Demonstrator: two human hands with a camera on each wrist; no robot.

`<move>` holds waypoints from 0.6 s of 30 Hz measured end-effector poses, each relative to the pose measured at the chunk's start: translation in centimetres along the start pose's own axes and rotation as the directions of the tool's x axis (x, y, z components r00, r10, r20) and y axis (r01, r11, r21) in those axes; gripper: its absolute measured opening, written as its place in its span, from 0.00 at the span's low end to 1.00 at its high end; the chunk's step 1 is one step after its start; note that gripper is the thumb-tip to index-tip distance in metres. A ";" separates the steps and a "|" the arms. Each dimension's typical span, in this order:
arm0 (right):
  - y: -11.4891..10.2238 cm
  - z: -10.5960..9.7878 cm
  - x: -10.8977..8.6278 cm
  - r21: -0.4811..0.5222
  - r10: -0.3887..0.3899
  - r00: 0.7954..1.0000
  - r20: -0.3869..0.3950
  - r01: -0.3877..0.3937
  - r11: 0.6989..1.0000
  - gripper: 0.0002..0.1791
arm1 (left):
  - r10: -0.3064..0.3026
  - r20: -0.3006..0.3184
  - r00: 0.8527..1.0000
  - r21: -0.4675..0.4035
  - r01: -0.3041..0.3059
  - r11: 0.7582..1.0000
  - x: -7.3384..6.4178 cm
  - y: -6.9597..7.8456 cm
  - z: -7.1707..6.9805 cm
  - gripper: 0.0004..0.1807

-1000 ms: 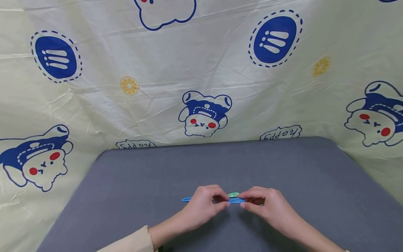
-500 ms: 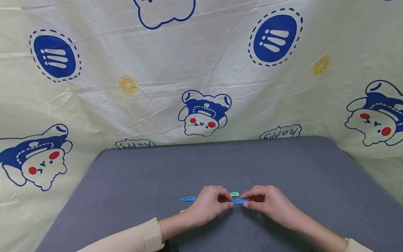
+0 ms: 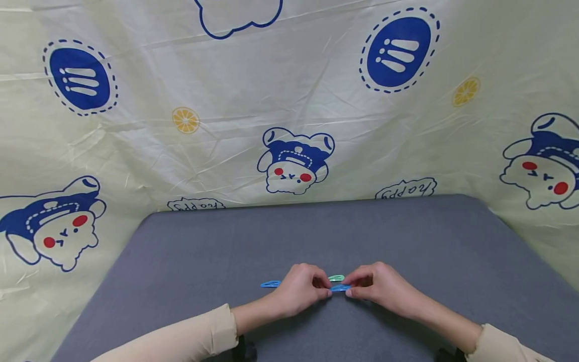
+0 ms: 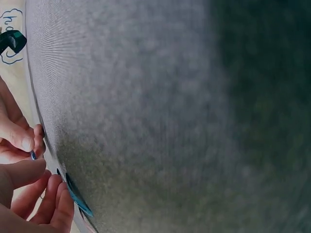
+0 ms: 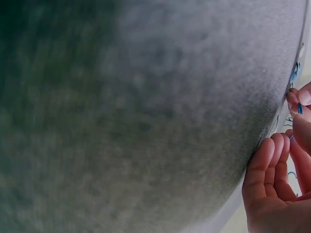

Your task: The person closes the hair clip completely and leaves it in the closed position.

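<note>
A blue snap hair clip [image 3: 340, 288] is held level just over the table between my two hands in the head view. My left hand [image 3: 298, 291] pinches its left end with thumb and fingertips; my right hand [image 3: 382, 289] pinches the right end. Behind it a green hair clip [image 3: 336, 277] lies on the cloth. A second blue hair clip [image 3: 270, 284] lies left of my left hand, partly covered by it. In the left wrist view a blue clip [image 4: 78, 198] lies beside my left fingers. Only slivers of the held clip [image 5: 300, 108] show in the right wrist view.
A dark grey cloth covers the table [image 3: 226, 241]. Its far edge meets a pale printed curtain [image 3: 217, 166] with blue cartoon figures. Dark bands show under both wrists, by the beige sleeves [image 3: 199, 332].
Both hands, still pinching the blue hair clip, moved slightly right and then back left. More of the left blue clip shows than one second ago. The forearms and sleeves have come further into view.
</note>
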State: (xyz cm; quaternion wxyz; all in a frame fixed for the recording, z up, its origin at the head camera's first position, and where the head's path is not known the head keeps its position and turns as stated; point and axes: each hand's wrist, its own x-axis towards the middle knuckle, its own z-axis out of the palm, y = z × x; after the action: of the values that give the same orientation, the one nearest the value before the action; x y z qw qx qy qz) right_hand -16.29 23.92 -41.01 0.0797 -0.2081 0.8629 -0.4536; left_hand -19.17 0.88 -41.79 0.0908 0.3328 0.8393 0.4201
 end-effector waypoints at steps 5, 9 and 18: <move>0.3 0.1 0.3 -0.006 0.010 1.000 0.023 -0.010 1.000 0.08 | -0.008 -0.007 1.000 0.029 0.008 1.000 0.0 0.0 0.2 0.04; 0.4 0.2 0.6 -0.031 0.003 1.000 0.029 -0.002 1.000 0.08 | -0.013 -0.023 1.000 0.066 0.015 0.998 -0.1 0.1 0.3 0.04; 0.5 0.5 0.8 -0.063 -0.004 1.000 0.021 0.005 0.998 0.07 | -0.030 -0.065 0.997 0.133 0.038 0.990 -0.2 0.4 0.7 0.05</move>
State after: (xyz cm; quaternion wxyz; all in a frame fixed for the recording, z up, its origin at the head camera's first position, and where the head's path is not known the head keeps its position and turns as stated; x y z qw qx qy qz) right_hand -16.96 23.49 -41.66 0.0812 -0.2171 0.8755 -0.4240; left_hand -18.53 1.39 -41.97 0.0488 0.3104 0.8736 0.3716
